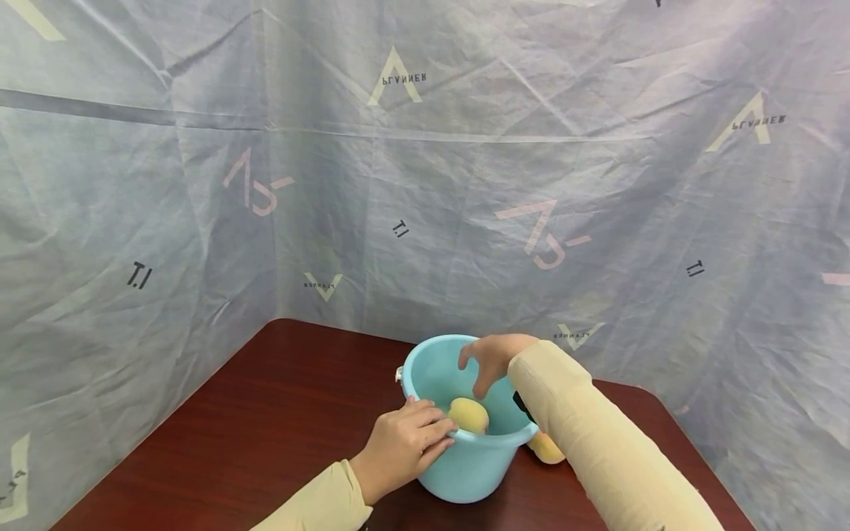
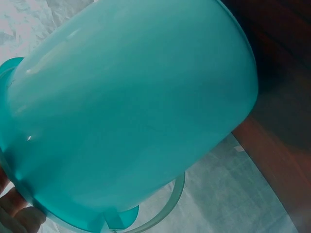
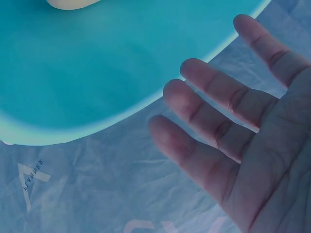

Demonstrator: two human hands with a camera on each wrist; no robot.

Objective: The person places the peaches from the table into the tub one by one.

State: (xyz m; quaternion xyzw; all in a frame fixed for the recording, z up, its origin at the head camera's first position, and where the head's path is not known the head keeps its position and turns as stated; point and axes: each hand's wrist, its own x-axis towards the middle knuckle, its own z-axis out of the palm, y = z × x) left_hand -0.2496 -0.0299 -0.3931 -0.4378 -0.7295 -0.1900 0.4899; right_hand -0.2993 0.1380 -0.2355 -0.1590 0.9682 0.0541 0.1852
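A light blue bucket (image 1: 465, 468) stands upright on the table, its mouth facing up. My left hand (image 1: 405, 446) grips the near left part of its rim; several fingertips (image 2: 30, 218) show at the rim in the left wrist view. Over the bucket's mouth hovers my right hand (image 1: 494, 358), fingers spread and holding nothing, as the right wrist view shows. Inside the bucket is a rounded pale yellow thing (image 1: 468, 415), perhaps a fruit, its lower part hidden by the rim. A pale edge (image 3: 73, 4) of a thing in the bucket shows in the right wrist view.
A yellow-orange rounded thing (image 1: 547, 448) lies on the table right of the bucket, partly hidden by the bucket and my right sleeve (image 1: 598, 428). The bucket's handle (image 2: 170, 204) hangs at its side. Grey printed sheeting (image 1: 425, 184) surrounds the dark red table (image 1: 299, 413).
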